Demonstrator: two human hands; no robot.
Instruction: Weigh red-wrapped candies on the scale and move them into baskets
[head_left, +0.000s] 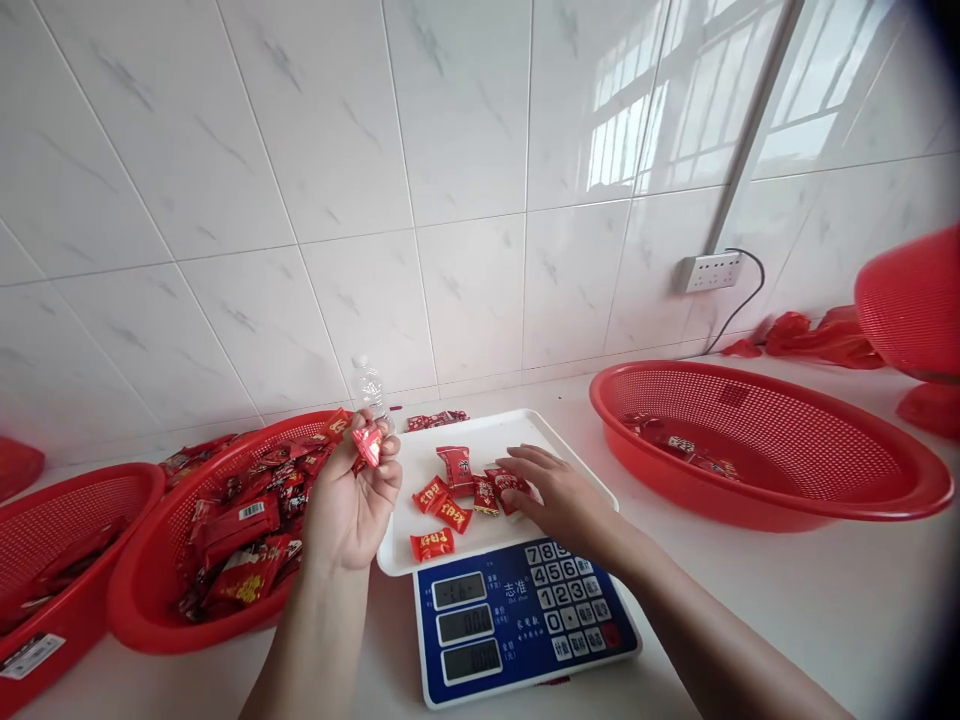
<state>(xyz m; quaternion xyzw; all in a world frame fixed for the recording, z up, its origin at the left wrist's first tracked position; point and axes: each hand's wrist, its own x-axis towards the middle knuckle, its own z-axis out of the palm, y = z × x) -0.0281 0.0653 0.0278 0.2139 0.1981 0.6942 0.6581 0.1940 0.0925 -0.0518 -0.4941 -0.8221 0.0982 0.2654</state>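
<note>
Raised at the left edge of the white weighing tray, my left hand (pixel 360 490) has its fingers closed on a small red-wrapped candy (pixel 367 444). My right hand (pixel 559 490) reaches over the right part of the tray (pixel 517 430), fingers spread, its fingertips at a dark red packet (pixel 507 488); whether they press on it I cannot tell. Several other red packets (pixel 454 470) lie on the tray, left of that hand. Below the tray is the scale's blue panel (pixel 517 620), with keys and three small displays; my right forearm passes beside its upper right corner.
A red basket (pixel 135 600) heaped with red packets stands left, beside another red basket (pixel 142 490). To the right, a large oval red basket (pixel 765 505) holds a few packets. A clear plastic bottle (pixel 367 380) and a socket strip (pixel 711 272) are at the wall.
</note>
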